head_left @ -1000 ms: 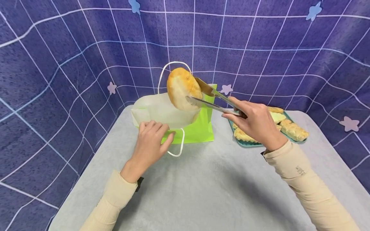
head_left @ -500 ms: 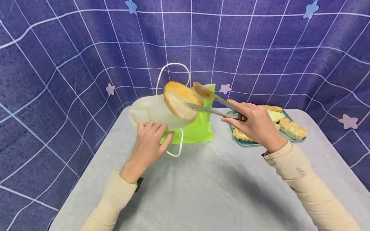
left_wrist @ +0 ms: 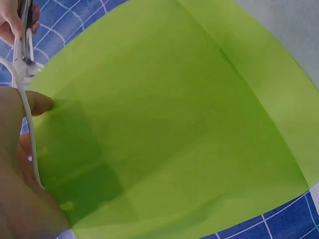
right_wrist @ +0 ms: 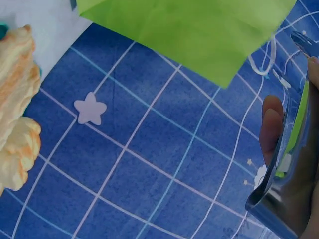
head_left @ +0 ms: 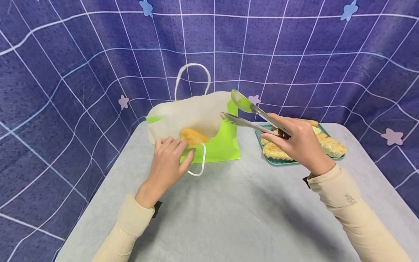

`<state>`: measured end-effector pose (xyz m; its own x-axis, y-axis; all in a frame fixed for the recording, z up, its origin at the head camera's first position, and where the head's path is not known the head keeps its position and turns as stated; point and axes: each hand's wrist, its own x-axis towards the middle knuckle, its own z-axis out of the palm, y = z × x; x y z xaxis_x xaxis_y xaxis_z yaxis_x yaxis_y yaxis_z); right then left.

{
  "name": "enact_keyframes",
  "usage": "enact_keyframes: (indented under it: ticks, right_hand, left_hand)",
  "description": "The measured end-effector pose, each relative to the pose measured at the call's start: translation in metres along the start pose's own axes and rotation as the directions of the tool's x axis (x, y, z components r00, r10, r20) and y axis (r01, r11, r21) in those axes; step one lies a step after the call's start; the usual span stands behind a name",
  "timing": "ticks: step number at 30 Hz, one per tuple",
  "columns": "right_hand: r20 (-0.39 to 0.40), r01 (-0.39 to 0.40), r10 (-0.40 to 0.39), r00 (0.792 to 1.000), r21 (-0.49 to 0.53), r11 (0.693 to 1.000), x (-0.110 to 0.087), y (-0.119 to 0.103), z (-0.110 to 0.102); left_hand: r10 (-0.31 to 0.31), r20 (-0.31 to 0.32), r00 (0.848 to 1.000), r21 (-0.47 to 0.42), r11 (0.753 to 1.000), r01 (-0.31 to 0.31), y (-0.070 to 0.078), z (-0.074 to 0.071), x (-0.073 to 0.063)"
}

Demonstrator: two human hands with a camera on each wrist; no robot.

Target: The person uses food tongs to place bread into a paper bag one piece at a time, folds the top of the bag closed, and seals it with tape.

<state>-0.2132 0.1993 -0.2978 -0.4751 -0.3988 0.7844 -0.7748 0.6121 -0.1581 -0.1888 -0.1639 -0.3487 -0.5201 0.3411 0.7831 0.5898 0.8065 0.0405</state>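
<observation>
A green paper bag (head_left: pixel 212 151) with a white inside and white rope handles stands on the table, its mouth tilted toward the head camera. My left hand (head_left: pixel 168 160) pinches the bag's near rim; in the left wrist view the thumb (left_wrist: pixel 37 103) lies against the green paper (left_wrist: pixel 164 114). Inside the mouth, a golden bread bun (head_left: pixel 194 137) shows only partly, its lower part hidden behind the near rim. My right hand (head_left: pixel 292 140) holds metal tongs (head_left: pixel 258 114) beside the bag's right edge. Their tips are spread, with nothing between them.
A teal tray (head_left: pixel 278 162) of several pastries (head_left: pixel 330 145) sits right of the bag, partly behind my right hand. A blue curtain (head_left: pixel 278 40) with white grid lines and stars rises behind the grey table (head_left: pixel 229 211).
The bun has come out of the tongs and dropped down into the bag. The tongs have spread and moved slightly right. My left hand stays at the bag's rim.
</observation>
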Motion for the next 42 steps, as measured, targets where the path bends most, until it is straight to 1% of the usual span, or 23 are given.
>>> enact_keyframes:
  ticks: [5,10,14,19,26,31,37,42]
  right_hand:
    - [-0.042,-0.004,0.004,0.999,-0.015,1.0,-0.009,0.009,-0.006]
    - [-0.069,-0.052,0.05,0.996,-0.023,0.998,-0.019,0.017,-0.013]
    - [-0.045,-0.103,0.101,0.994,-0.041,0.994,-0.029,0.023,-0.022]
    - [-0.013,-0.132,0.132,0.991,-0.073,0.989,-0.041,0.031,-0.03]
    - [0.007,-0.173,0.175,0.984,-0.126,0.977,-0.06,0.043,-0.032]
    - [0.002,-0.176,0.179,0.984,-0.178,0.968,-0.071,0.051,-0.032]
    - [-0.004,-0.175,0.178,0.984,-0.199,0.964,-0.081,0.058,-0.033]
    - [0.009,-0.162,0.169,0.986,-0.23,0.96,-0.091,0.061,-0.033]
  left_hand:
    - [-0.008,0.005,1.0,0.002,1.0,0.008,-0.001,0.0,0.0]
    - [-0.004,0.011,1.0,0.008,1.0,0.004,-0.002,0.0,0.001]
    - [-0.002,0.003,1.0,0.006,1.0,0.002,-0.002,0.001,0.001]
    - [-0.005,-0.003,1.0,0.005,1.0,0.005,-0.002,0.002,0.0]
    - [-0.005,0.005,1.0,0.003,1.0,0.005,-0.001,0.002,0.001]
    - [-0.006,0.005,1.0,0.001,1.0,0.006,-0.001,0.003,0.001]
    - [-0.006,0.001,1.0,0.004,1.0,0.006,-0.001,0.002,0.001]
    - [-0.011,0.02,1.0,0.008,1.0,0.011,0.0,0.002,0.001]
